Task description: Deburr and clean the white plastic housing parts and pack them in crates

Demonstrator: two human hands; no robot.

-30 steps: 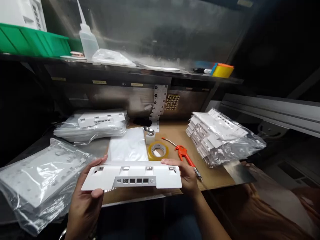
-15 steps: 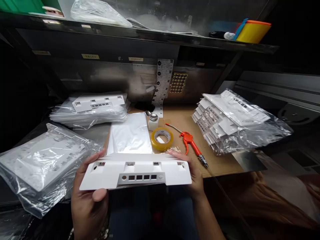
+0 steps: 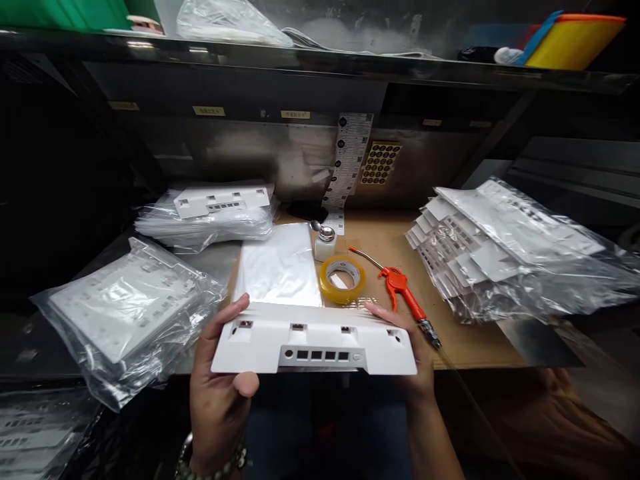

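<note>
Between both hands I hold a white plastic router housing (image 3: 320, 332), its edge with a row of square port openings facing me. My left hand (image 3: 220, 393) grips its left end, thumb below the lower edge and fingers over the top. My right hand (image 3: 420, 370) wraps the right end, fingertips on the top edge and the rest partly hidden behind it. Just behind the housing lie a stack of clear plastic bags (image 3: 280, 263), a roll of yellowish tape (image 3: 343, 280) and an orange air blow gun (image 3: 400, 283).
Bagged white housings lie in a pile (image 3: 500, 247) at the right and a bag (image 3: 130, 300) at the left. Another housing (image 3: 223, 201) tops a stack of plastic bags behind. A white dispenser bottle (image 3: 325, 245) stands mid-table. A metal shelf (image 3: 310, 59) crosses above.
The whole view has shifted, so the table's things appear farther right. Both hands keep their hold on the housing, which now looks more level.
</note>
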